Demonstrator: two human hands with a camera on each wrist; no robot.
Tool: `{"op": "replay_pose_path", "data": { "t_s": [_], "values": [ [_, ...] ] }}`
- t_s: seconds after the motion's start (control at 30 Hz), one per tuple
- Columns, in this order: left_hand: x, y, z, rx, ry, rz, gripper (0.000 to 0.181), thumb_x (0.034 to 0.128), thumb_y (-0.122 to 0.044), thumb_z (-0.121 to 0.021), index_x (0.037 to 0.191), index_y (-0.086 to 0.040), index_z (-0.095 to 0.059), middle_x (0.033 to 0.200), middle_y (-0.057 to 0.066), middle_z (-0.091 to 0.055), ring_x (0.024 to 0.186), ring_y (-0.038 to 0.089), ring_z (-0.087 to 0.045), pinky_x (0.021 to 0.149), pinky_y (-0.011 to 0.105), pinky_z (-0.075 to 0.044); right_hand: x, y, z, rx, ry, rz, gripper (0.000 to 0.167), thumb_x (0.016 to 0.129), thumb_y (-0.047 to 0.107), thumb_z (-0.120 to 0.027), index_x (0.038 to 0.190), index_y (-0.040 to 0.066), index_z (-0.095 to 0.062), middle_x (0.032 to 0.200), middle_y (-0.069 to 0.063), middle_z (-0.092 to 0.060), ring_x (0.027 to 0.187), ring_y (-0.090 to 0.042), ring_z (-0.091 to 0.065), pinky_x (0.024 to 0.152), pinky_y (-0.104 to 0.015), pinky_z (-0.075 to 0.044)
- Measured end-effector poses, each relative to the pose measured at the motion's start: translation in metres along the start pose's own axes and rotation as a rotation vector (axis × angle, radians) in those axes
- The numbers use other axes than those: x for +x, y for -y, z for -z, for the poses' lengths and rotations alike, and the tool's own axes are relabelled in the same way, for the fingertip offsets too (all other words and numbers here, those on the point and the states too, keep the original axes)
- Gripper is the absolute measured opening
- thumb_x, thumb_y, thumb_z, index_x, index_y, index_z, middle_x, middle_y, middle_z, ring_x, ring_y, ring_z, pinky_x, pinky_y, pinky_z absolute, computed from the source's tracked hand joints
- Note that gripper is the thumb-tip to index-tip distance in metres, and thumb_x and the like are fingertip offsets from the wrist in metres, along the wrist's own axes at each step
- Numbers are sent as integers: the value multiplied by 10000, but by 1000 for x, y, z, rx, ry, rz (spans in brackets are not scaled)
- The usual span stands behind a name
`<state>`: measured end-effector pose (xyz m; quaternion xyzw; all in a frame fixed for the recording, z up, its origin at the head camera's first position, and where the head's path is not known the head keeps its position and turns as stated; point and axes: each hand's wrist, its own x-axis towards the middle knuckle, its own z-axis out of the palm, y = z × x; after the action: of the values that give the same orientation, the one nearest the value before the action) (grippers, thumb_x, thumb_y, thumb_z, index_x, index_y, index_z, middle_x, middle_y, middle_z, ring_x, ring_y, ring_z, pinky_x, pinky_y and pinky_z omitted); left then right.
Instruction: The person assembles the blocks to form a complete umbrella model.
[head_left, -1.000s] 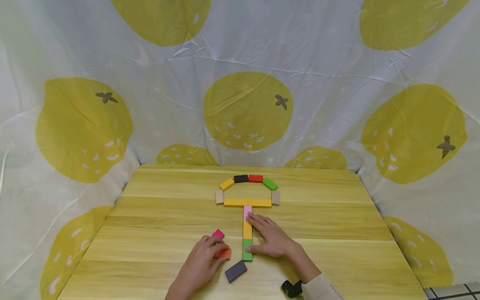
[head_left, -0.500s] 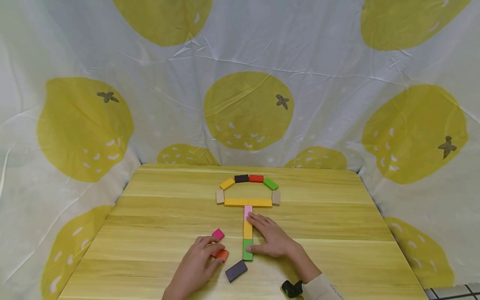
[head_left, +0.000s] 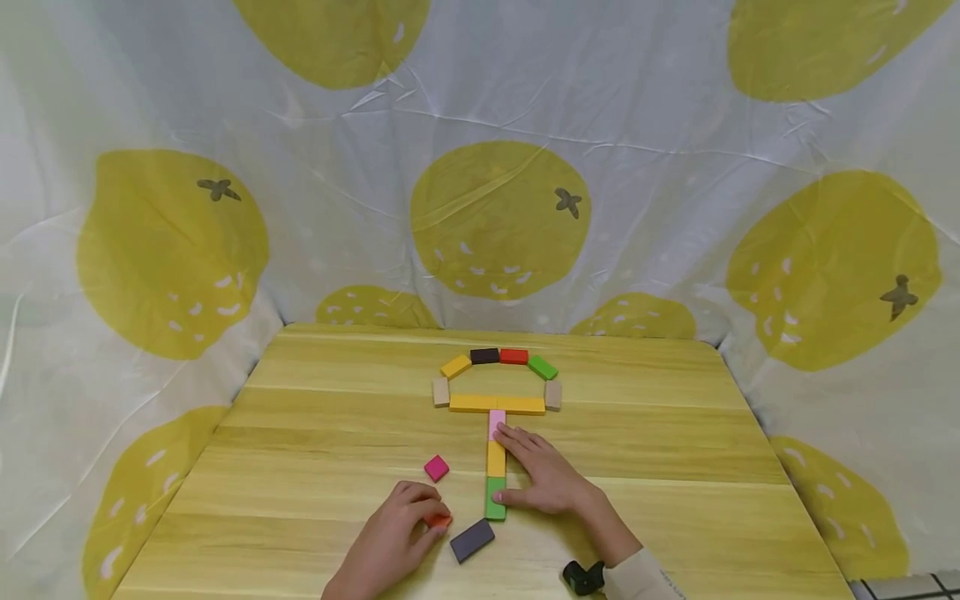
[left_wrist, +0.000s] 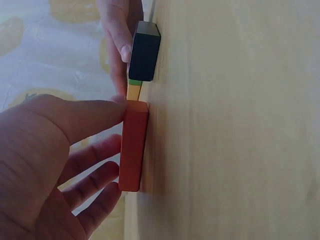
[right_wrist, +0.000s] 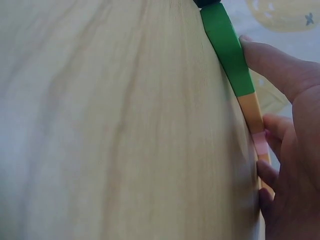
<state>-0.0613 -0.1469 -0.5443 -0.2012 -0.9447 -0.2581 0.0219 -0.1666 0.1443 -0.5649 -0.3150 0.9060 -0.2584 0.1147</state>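
Observation:
My left hand [head_left: 393, 532] pinches an orange block [left_wrist: 133, 150] on its edge, thumb on one side and fingers behind, low over the tabletop. In the head view those fingers hide most of the block. Spread over a straight column of blocks, my right hand [head_left: 551, 481] rests its thumb on the green block [head_left: 492, 510] and its fingertips by the pink block [head_left: 496, 416]. A yellow block [head_left: 495, 460] lies between those two. Close to the column's near end, a dark grey block [head_left: 472, 542] lies slanted. Beyond my left hand sits a small magenta block [head_left: 437, 468].
Two long yellow blocks [head_left: 474, 403] form a crossbar at the column's far end. Above it curves an arch of several blocks, including a black block [head_left: 484, 357] and a red block [head_left: 513, 357]. A black object [head_left: 582, 577] is at my right wrist. A lemon-print cloth [head_left: 498, 221] hangs behind the table.
My left hand has drawn the orange block slightly left and nearer to me, away from the magenta block, which now shows fully. My right hand stays on the column.

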Motion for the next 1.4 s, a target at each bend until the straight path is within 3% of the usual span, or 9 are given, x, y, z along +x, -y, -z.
{"op": "replay_pose_path", "data": {
  "t_s": [0.37,0.63,0.8,1.13,1.4],
  "values": [
    [-2,5,5,-34,29,-81,88,957,-296,-749,1033,-333,-769,1170,-150,-663,1135,106,-549,970,428,-532,-1,0,0,5,-7,0,974,880,733,-629,1653,271,-257,1718,94,-222,1585,-306,-226,1238,-592,-284],
    [0,8,8,-124,135,-99,85,994,-315,-701,1030,-344,-773,1180,-138,-644,1138,113,-535,969,375,-537,0,0,1,2,-6,-1,973,879,745,-620,1654,286,-250,1719,108,-212,1588,-299,-219,1240,-586,-285],
    [-2,8,10,-149,169,-97,84,994,-356,-696,1023,-351,-775,1191,-129,-645,1128,105,-532,951,349,-542,0,2,2,9,-2,-1,974,882,733,-627,1654,272,-253,1720,86,-219,1588,-308,-216,1240,-592,-281],
    [-4,4,8,-152,168,-99,63,964,-363,-736,1006,-348,-781,1179,-114,-646,1113,97,-531,937,326,-548,-1,2,1,14,-7,-7,971,882,725,-635,1653,269,-260,1718,77,-229,1587,-314,-220,1236,-599,-284],
    [-5,4,3,-129,121,-128,78,937,-381,-765,1005,-347,-783,1167,-104,-654,1107,118,-540,928,337,-545,-1,1,1,14,-4,-13,975,876,746,-624,1654,297,-245,1718,101,-218,1589,-308,-214,1233,-603,-287]
  ]
}}
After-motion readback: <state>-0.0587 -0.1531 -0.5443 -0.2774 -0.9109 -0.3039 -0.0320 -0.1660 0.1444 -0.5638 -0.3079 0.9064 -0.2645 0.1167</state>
